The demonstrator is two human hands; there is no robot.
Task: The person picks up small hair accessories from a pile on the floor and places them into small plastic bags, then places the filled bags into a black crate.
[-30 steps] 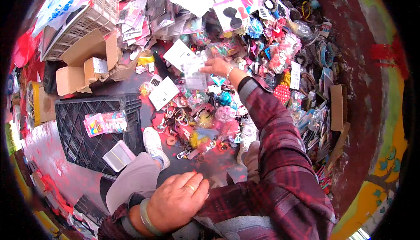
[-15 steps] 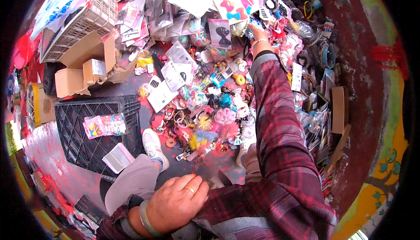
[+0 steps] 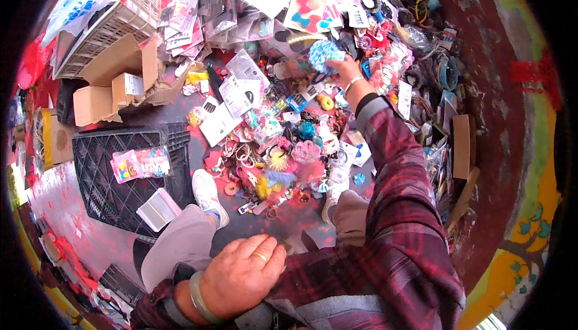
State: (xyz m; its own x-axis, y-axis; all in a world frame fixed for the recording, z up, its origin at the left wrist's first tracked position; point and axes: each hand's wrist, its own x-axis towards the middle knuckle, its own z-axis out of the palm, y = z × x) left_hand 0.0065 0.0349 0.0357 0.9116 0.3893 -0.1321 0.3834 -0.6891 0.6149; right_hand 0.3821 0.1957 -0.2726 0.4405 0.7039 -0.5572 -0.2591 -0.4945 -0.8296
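My right hand (image 3: 344, 70) reaches out over the pile and pinches a blue-and-white ruffled scrunchie (image 3: 324, 55). The fingertips on its far side are hidden by the cloth. Beside the scrunchie lie a pale beaded headband (image 3: 306, 38) and a packet card with red and blue bows (image 3: 308, 8). Below it is a yellow hair tie (image 3: 326, 102) among small hair accessories. Close to my body, my left hand (image 3: 247, 273) rests palm down, with loosely bent fingers lying against my plaid sleeve and nothing visible in them.
Between my shoes sits a heap of hair ornaments (image 3: 289, 161). A black crate (image 3: 96, 179) carries a candy-coloured packet (image 3: 141, 164) and a clear case (image 3: 159, 209). Behind it stand an opened cardboard box (image 3: 94, 107) and a white basket (image 3: 114, 38). Headbands and packets crowd the right side.
My right hand has drawn back toward me and slightly left, lifting the blue scrunchie out of the pile. A small blue round piece now shows on the floor near my right shoe. My left hand stays put.
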